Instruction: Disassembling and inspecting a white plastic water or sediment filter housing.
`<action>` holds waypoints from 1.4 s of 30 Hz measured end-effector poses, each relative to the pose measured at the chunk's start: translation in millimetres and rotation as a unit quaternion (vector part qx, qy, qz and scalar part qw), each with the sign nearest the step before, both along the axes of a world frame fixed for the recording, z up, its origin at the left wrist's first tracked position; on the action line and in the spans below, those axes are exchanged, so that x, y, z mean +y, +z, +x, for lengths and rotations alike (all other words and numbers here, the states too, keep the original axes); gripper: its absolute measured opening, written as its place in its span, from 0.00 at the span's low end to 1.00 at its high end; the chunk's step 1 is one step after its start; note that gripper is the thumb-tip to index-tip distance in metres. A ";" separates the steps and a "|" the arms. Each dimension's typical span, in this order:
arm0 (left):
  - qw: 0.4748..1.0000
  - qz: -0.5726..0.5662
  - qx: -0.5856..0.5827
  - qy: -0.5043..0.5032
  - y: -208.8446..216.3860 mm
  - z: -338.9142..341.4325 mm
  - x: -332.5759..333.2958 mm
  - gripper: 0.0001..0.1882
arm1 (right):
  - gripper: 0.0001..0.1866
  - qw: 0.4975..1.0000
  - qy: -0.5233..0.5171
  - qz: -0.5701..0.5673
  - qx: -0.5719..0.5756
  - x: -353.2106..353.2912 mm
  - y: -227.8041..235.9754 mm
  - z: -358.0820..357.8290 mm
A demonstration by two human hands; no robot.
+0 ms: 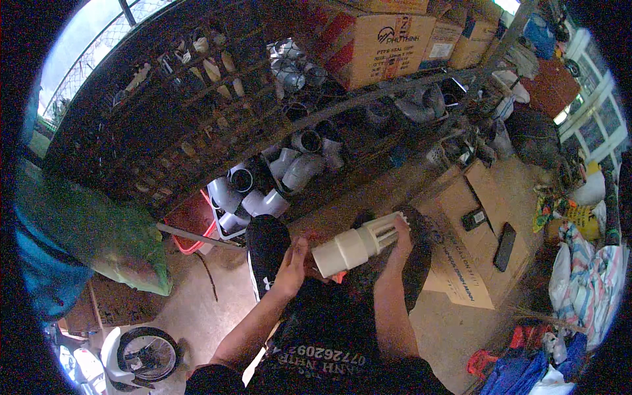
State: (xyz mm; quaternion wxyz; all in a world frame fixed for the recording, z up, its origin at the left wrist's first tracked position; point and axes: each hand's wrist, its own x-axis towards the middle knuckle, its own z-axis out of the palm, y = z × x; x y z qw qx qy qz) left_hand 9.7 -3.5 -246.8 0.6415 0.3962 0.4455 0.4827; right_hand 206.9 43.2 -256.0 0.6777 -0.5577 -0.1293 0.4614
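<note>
One cream plastic fitting (349, 249) is already up before the black shirt (322, 316), right hand (400, 240) clamped on its slotted end, left hand (290, 268) beside its wide end (grip unclear), remaining work not evident.

Pale floor (217, 317) bearing flattened cardboard (475, 253), dark metal rack (368, 97) carrying cardboard cartons (387, 47)

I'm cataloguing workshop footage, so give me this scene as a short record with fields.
held item: cream plastic fitting, tilted, slotted toward its right end
right hand: grips the slotted end
left hand: beside the plain end; contact unclear
on flattened cardboard: two small dark objects
ahead: grey pipe elbows
lower left: wheel
</note>
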 end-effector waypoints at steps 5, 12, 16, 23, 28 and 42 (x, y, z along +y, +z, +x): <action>0.970 0.213 0.118 0.012 -20.1 3.1 1.2 0.30 | 0.19 1.000 -0.018 0.011 0.000 2.1 10.9 -5.2; 0.973 0.108 0.178 -0.101 -2.5 -6.1 9.1 0.35 | 0.22 0.999 -0.002 0.011 0.043 1.5 -5.7 3.2; 0.952 -0.119 -0.222 -0.174 -21.0 -8.3 9.4 0.35 | 0.22 1.000 -0.008 -0.008 0.018 0.1 11.2 -8.4; 0.940 0.213 0.260 -0.056 22.0 7.6 2.6 0.33 | 0.23 0.999 0.039 0.016 0.024 1.6 -21.3 8.1; 0.937 -0.177 -0.090 -0.286 -7.9 -10.6 9.4 0.41 | 0.21 0.997 -0.018 -0.005 -0.078 0.1 -13.4 -1.4; 0.910 -0.230 -0.299 -0.174 -2.8 -22.8 10.9 0.34 | 0.33 1.000 0.012 -0.021 -0.017 4.2 -3.5 -15.0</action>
